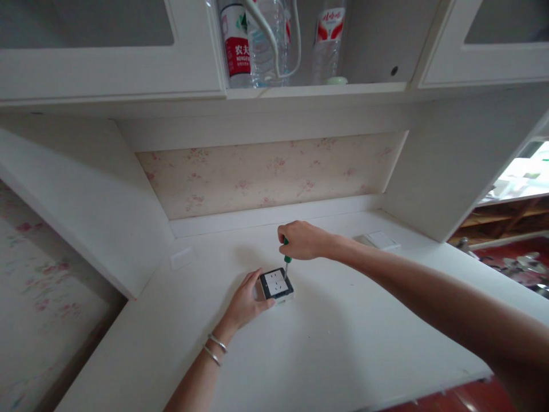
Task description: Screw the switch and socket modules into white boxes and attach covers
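A wall power socket (275, 282) with a white face and dark frame sits in a pale box on the white desktop. My left hand (247, 300) grips it from the left, fingers at the far side and thumb at the near edge. In my right hand (303, 240) is a screwdriver (287, 260) with a green handle, held upright in a closed fist. Its metal shaft points down to the right edge of the socket. Whether the tip sits in a screw is too small to tell.
A white cover plate (381, 240) lies on the desktop (326, 355) behind my right forearm. A small clear piece (182, 258) lies at the back left. Overhead, a cabinet shelf (317, 91) holds plastic bottles (330, 43) and a hanging white cable (274, 48). Side panels flank the desk.
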The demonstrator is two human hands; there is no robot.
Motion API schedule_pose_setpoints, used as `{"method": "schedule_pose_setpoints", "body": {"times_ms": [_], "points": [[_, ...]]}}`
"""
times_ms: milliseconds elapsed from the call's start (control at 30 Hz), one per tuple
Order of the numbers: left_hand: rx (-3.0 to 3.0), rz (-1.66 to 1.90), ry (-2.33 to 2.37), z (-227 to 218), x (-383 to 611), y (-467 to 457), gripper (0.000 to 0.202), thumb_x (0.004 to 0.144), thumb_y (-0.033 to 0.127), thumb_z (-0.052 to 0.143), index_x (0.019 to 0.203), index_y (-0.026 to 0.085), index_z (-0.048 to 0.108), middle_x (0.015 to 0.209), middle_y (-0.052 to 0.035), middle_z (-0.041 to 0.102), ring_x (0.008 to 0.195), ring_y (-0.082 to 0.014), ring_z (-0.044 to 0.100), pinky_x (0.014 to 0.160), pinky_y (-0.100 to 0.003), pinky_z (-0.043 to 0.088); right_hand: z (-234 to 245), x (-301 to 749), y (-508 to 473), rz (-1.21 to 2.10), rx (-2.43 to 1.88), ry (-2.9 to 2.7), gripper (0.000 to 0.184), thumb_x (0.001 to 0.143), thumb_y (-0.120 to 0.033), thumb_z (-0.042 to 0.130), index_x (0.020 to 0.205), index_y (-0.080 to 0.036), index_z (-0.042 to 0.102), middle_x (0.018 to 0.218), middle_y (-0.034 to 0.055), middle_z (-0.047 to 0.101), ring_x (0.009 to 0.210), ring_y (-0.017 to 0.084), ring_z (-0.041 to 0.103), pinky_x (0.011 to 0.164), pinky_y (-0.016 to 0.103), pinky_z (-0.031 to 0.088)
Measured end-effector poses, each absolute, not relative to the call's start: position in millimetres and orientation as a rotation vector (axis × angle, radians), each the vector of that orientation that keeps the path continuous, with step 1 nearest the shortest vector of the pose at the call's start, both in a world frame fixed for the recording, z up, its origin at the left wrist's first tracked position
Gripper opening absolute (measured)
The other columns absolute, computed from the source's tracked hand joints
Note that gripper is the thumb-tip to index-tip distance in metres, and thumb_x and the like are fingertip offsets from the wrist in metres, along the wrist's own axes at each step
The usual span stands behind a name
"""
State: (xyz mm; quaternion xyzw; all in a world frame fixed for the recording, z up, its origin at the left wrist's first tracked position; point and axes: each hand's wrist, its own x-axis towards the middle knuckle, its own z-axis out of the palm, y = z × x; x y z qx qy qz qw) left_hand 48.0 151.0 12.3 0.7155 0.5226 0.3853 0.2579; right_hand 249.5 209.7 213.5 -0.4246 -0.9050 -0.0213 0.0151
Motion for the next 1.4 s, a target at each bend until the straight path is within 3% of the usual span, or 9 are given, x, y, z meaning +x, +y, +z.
{"method": "schedule_pose_setpoints", "body": {"times_ms": [433,733,1200,1400], "points": [[1.927,1.006,1.417,1.5,45.1,153.7,0.079,0.066,0.037,0.076,0.134,0.018,0.041,0.137,-0.0119,0.041,0.128,-0.0294,0.038,0.109,-0.042,0.029,215.7,250.2,208.3,-0.038,-1.279,-2.837,0.032,0.072,-0.027,0.05,0.097,-0.015,0.067,0.093,0.0118,0.071,0.083,0.025,0.064,0.061,0.028,0.04],[1.9,1.055,1.363,10.6,47.4,152.1,0.069,0.063,0.031,0.078,0.126,0.02,0.05,0.13,-0.0106,0.049,0.12,-0.0292,0.046,0.104,-0.042,0.035,221.6,244.3,204.8,-0.122,-1.357,-2.874,0.036,0.073,-0.029,0.046,0.094,-0.011,0.07,0.091,0.0177,0.071,0.082,0.029,0.065,0.06,0.03,0.042],[1.846,1.053,1.342,18.4,49.9,150.8,0.067,0.063,0.025,0.078,0.124,0.021,0.052,0.126,-0.0091,0.052,0.116,-0.0274,0.049,0.102,-0.041,0.037,223.0,241.0,201.6,-0.124,-1.355,-2.939,0.033,0.076,-0.029,0.047,0.092,-0.012,0.071,0.088,0.0173,0.071,0.082,0.029,0.066,0.063,0.032,0.046],[1.831,1.065,1.338,18.9,50.5,150.1,0.067,0.062,0.026,0.078,0.124,0.02,0.052,0.126,-0.0096,0.053,0.116,-0.0275,0.05,0.102,-0.042,0.038,224.6,228.2,201.5,-0.243,-1.545,-2.816,0.052,0.086,-0.047,0.042,0.107,-0.006,0.065,0.098,0.0262,0.066,0.093,0.037,0.063,0.071,0.042,0.047]]}}
